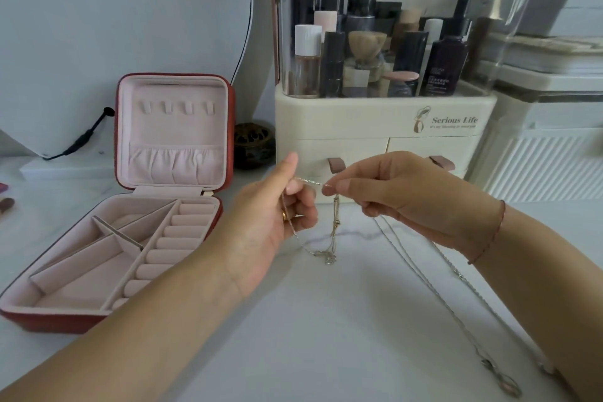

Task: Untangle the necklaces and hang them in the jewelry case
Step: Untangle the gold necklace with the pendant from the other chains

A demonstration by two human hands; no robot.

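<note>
Both hands are raised over the white table, pinching a thin silver necklace stretched between them. My left hand grips one end with thumb and forefinger; my right hand pinches it a few centimetres away. Tangled chain loops and a small pendant dangle below the hands, down to the tabletop. A second, longer silver chain trails under my right wrist toward the front right edge. The red jewelry case stands open at the left, with pink lining, a row of small hooks in its lid and a gathered pocket below them.
A cream cosmetics organizer full of bottles stands right behind the hands. A dark round ornament sits between it and the case. A mirror with a black cable is at the back left; white storage boxes stand at the right.
</note>
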